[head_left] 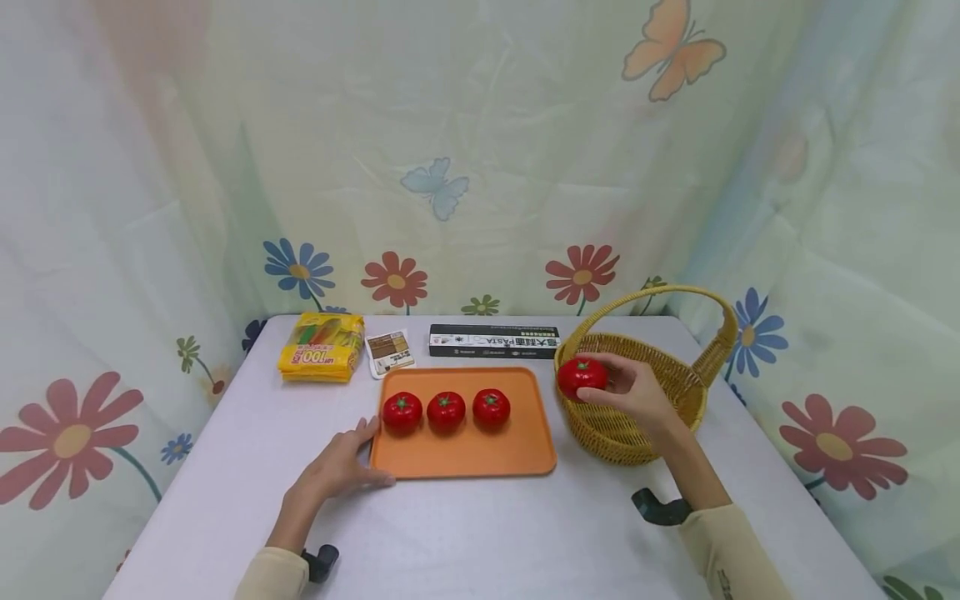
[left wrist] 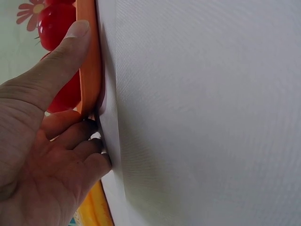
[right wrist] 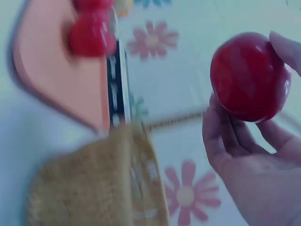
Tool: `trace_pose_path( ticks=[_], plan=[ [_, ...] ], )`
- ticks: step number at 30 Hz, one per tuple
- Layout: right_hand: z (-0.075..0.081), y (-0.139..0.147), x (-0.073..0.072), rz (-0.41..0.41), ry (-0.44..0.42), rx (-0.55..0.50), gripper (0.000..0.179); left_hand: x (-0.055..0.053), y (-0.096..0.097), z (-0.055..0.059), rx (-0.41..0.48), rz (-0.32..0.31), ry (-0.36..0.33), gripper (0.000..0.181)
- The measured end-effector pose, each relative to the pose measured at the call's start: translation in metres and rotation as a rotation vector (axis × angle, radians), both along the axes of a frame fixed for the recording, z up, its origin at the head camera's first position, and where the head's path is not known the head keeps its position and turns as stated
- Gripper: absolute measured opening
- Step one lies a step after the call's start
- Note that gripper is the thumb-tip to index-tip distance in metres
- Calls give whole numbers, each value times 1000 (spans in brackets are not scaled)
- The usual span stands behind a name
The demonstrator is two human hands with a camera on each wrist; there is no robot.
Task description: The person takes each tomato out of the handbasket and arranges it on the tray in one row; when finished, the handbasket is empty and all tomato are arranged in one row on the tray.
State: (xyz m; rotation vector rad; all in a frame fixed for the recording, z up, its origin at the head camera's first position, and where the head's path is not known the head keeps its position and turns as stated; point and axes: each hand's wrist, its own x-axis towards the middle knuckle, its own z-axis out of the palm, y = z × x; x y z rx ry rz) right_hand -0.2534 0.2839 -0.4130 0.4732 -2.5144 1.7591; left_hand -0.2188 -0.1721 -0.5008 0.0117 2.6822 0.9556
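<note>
My right hand point(head_left: 633, 392) holds a red tomato point(head_left: 582, 379) between thumb and fingers, over the left rim of a wicker basket point(head_left: 615, 442). In the right wrist view the same tomato point(right wrist: 249, 77) sits in the fingers, with the basket point(right wrist: 89, 183) blurred below left. Three more tomatoes stand in a row on an orange tray point(head_left: 480, 462); the middle one point(head_left: 446, 412) lies between its two neighbours. At the tray's left end is my left hand point(head_left: 341, 467), its fingers touching the edge. The left wrist view shows the thumb point(left wrist: 61, 61) against the tray's side point(left wrist: 89, 70).
Behind the tray lie a yellow packet point(head_left: 322, 346), a small brown and white packet point(head_left: 389, 353) and a dark pasta box point(head_left: 493, 341). The basket's tall arched handle point(head_left: 660, 292) rises above its opening. A printed curtain point(head_left: 510, 108) surrounds the white table point(head_left: 480, 542).
</note>
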Motion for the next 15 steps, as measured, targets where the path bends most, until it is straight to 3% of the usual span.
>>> trace_pose_path(
  ticks=[4, 8, 15],
  plan=[
    [-10, -34, 12, 6, 3, -6, 59, 0, -1, -2, 7, 4, 0, 107],
    [-29, -63, 15, -36, 5, 81, 70, -1, -3, -4, 4, 5, 6, 107],
    [-69, -91, 7, -216, 70, 275, 70, -2, -3, -5, 14, -4, 20, 107]
  ],
)
